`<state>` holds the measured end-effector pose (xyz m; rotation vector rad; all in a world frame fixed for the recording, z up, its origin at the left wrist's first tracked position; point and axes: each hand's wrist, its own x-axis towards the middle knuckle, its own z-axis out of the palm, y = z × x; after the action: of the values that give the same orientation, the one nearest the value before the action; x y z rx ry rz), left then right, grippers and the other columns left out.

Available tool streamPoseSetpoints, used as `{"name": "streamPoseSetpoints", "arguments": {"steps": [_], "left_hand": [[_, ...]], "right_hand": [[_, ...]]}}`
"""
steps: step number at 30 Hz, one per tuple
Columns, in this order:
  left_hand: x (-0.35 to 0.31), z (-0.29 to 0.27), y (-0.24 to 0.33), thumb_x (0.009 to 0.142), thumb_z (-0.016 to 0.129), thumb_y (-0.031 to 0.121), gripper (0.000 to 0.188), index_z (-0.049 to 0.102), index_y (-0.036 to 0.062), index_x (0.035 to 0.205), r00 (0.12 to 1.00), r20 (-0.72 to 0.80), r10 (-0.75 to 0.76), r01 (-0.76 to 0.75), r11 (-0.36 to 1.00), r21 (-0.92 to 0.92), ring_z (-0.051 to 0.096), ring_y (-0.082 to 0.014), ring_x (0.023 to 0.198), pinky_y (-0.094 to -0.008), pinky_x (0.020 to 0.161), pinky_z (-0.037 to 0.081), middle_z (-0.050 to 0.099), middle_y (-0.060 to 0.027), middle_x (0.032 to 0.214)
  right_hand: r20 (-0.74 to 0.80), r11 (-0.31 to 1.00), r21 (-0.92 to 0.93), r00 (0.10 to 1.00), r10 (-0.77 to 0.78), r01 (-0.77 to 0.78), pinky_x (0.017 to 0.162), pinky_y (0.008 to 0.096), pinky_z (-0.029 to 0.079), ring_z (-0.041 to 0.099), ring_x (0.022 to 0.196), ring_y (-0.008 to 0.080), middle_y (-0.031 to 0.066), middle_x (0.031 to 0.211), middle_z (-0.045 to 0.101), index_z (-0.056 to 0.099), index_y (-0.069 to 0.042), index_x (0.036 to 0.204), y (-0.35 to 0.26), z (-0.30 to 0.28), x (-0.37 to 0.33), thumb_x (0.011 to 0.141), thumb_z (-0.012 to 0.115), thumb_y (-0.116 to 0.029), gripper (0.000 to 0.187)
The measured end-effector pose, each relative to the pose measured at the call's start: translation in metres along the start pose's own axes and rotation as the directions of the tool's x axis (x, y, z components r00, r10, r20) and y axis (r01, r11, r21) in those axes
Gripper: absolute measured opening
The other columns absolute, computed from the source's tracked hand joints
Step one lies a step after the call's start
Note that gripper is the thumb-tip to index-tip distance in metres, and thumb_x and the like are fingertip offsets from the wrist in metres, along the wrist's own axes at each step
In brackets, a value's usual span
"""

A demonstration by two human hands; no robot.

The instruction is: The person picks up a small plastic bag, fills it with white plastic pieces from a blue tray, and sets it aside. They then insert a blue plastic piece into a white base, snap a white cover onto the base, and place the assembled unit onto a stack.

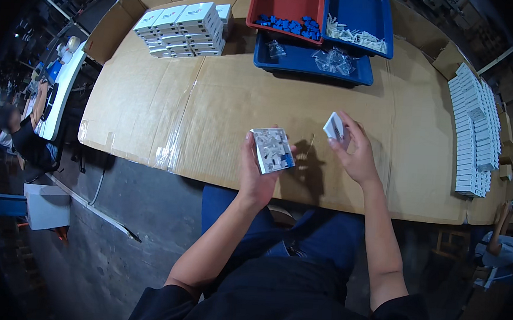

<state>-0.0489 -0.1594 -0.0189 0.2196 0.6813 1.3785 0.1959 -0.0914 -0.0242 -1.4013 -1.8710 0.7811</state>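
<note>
My left hand [255,175] holds a square white plastic plate [272,150] with blue pieces set in its back, tilted toward me above the near edge of the cardboard-covered table [213,97]. A short way to its right, my right hand [355,152] grips a small white plastic part [334,127] between fingers and thumb. The two hands are apart, and both are raised a little over the table.
A red bin [267,3] with small blue pieces, a blue bin [374,13] with white pieces and a blue tray [302,62] with clear bags stand at the back. White plates are stacked at back left [182,29] and along the right [475,131]. Other people sit at far left and lower right.
</note>
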Motion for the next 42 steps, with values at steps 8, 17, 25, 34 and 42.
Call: {"name": "streamPoseSetpoints", "arguments": {"steps": [8,17,25,34,42], "left_hand": [[-0.014,0.028,-0.008,0.109,0.026,0.063,0.071,0.053,0.0033,0.137,0.956,-0.015,-0.292,0.29,0.953,-0.091,0.068,-0.0324,0.11,-0.0489,0.098,0.054,0.066,-0.0156,0.122],[-0.022,0.034,-0.011,0.11,0.021,0.062,0.073,0.047,0.0028,0.144,0.93,0.035,-0.365,0.367,0.928,-0.067,0.064,-0.0338,0.121,-0.0501,0.105,0.052,0.063,-0.0203,0.131],[-0.024,0.04,-0.01,0.11,0.018,0.063,0.07,0.047,0.0122,0.148,0.917,-0.038,-0.397,0.396,0.917,-0.041,0.062,-0.025,0.122,-0.0457,0.103,0.052,0.06,-0.0092,0.136],[-0.025,0.038,-0.017,0.108,0.016,0.068,0.071,0.047,0.0197,0.149,0.899,-0.091,-0.429,0.422,0.903,-0.084,0.054,-0.0254,0.13,-0.0487,0.105,0.047,0.056,-0.0086,0.14],[-0.018,0.033,-0.018,0.11,0.013,0.061,0.066,0.049,0.0179,0.145,0.882,-0.038,-0.47,0.467,0.881,-0.071,0.055,-0.025,0.122,-0.0462,0.098,0.048,0.056,-0.0098,0.136]], "right_hand": [[0.325,0.624,0.736,0.946,0.018,-0.265,0.108,0.0395,0.046,0.061,0.123,0.0249,0.0154,0.144,0.057,0.045,-0.003,0.153,-0.055,-0.002,0.008,0.106,0.043,-0.053,0.069],[0.367,0.829,0.551,0.92,-0.138,-0.096,0.111,0.0366,0.044,0.06,0.125,0.0219,0.0133,0.138,0.062,0.053,-0.001,0.149,-0.065,0.004,0.005,0.108,0.046,-0.054,0.067],[0.428,0.844,0.53,0.886,-0.177,-0.087,0.109,0.0332,0.044,0.058,0.126,0.0219,0.0129,0.136,0.062,0.058,-0.001,0.145,-0.065,0.01,-0.001,0.109,0.054,-0.04,0.053],[0.485,0.84,0.523,0.86,-0.157,-0.142,0.107,0.0336,0.045,0.058,0.122,0.0205,0.0122,0.132,0.061,0.058,0.001,0.143,-0.071,0.015,-0.011,0.108,0.058,-0.032,0.048],[0.583,0.879,0.433,0.806,-0.103,-0.201,0.109,0.0333,0.045,0.06,0.124,0.0218,0.0129,0.133,0.065,0.057,0.0,0.146,-0.062,0.014,-0.005,0.109,0.052,-0.041,0.055]]}}
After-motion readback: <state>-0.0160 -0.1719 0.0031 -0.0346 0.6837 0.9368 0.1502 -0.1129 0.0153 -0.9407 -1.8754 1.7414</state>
